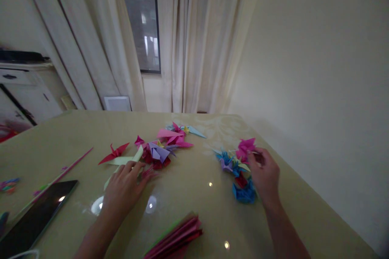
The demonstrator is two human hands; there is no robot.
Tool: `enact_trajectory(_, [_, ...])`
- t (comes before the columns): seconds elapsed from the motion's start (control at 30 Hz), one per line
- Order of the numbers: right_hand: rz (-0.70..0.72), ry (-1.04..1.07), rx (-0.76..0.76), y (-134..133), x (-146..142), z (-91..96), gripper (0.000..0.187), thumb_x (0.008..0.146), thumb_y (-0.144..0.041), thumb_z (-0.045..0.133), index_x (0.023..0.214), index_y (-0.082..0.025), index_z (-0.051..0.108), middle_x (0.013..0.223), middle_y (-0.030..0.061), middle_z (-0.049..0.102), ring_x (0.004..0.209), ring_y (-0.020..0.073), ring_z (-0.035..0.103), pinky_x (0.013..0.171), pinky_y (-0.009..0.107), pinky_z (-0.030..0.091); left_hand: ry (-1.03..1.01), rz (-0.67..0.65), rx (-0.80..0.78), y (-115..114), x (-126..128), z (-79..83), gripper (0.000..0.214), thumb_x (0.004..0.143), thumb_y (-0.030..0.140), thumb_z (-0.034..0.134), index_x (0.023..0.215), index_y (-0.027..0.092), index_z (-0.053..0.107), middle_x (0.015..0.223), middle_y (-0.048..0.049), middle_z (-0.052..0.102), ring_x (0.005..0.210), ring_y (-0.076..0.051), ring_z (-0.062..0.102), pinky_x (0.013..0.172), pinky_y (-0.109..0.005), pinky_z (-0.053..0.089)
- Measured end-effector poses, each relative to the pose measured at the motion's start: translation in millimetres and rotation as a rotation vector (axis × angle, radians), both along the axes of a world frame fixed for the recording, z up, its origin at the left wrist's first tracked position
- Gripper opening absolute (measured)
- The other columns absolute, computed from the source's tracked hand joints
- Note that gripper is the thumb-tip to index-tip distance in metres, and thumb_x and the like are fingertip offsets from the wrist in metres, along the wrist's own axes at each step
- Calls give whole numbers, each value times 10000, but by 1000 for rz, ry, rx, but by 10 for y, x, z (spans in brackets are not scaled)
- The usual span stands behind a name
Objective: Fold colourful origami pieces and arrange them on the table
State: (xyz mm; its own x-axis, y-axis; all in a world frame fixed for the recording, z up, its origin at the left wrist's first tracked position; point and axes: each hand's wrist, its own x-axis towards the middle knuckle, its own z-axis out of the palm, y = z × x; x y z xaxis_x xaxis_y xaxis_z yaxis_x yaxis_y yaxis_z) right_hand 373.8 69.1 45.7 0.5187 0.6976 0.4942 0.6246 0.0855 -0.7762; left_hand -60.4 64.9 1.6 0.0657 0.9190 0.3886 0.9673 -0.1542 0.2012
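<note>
My right hand [266, 174] pinches a bright pink origami flower [245, 149] between thumb and fingers, at the right of the table. Just below and left of it sits a cluster of folded paper: a blue origami piece [244, 192], a red one and pale ones. My left hand [124, 184] is closed at the lower edge of the other origami pile, with a small pink folded paper piece [148, 173] at its fingertips, smeared by motion. Beside this hand lie a lilac origami piece [159, 152], a red paper crane [114, 153] and a pale green paper strip.
Fanned dark red folded paper [179, 238] lies at the front of the glossy table [194, 194]. A black tablet [36, 218], a long pink stick [71, 172] and small coloured bits [9, 185] are on the left. A wall borders the right edge; curtains hang behind.
</note>
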Motion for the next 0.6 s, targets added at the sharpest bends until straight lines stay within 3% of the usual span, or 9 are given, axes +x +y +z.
enact_trajectory(0.13, [-248, 15, -88, 86, 672, -15, 468, 753, -587, 640, 955, -172, 719, 925, 173, 765, 819, 341, 710, 842, 497, 535, 31, -4, -209, -22, 2, 2, 304, 976, 349, 551, 1216, 218, 685, 1261, -129, 716, 1140, -329, 697, 956, -439, 543])
enact_trajectory(0.3, [-347, 23, -221, 117, 968, -175, 324, 668, -527, 670, 742, -212, 692, 749, 137, 715, 770, 354, 658, 809, 520, 505, -144, 0, -274, 7, 52, -20, 246, 986, 331, 513, 1170, 252, 656, 1205, -98, 763, 1094, -298, 728, 900, -389, 536])
enact_trajectory(0.4, [-320, 3, -220, 131, 968, -183, 301, 640, -501, 682, 724, -212, 707, 700, 109, 677, 759, 347, 628, 798, 519, 504, -326, -53, -285, 39, 11, -39, 245, 945, 308, 532, 1147, 250, 658, 1037, -59, 788, 909, -253, 749, 799, -341, 540])
enact_trajectory(0.47, [-327, -31, -155, 129, 892, -127, 375, 683, -512, 656, 836, -180, 739, 736, 115, 659, 819, 355, 616, 862, 543, 491, -441, -130, -274, 42, 0, -23, 241, 924, 332, 567, 1118, 245, 680, 930, -34, 787, 818, -234, 739, 737, -319, 540])
enact_trajectory(0.53, [-315, -66, -67, 110, 708, -55, 481, 780, -534, 594, 1003, -132, 737, 869, 151, 669, 868, 342, 609, 913, 547, 478, -546, -235, -270, 19, 46, 16, 237, 934, 395, 607, 1084, 243, 709, 895, -27, 792, 799, -234, 740, 694, -311, 545])
enact_trajectory(0.6, [-210, -91, -9, 63, 387, -8, 527, 886, -559, 519, 1098, -119, 716, 1009, 179, 677, 851, 303, 622, 882, 499, 506, -671, -344, -269, -32, 171, 59, 244, 960, 443, 638, 1068, 242, 723, 939, -35, 810, 831, -235, 759, 708, -316, 574])
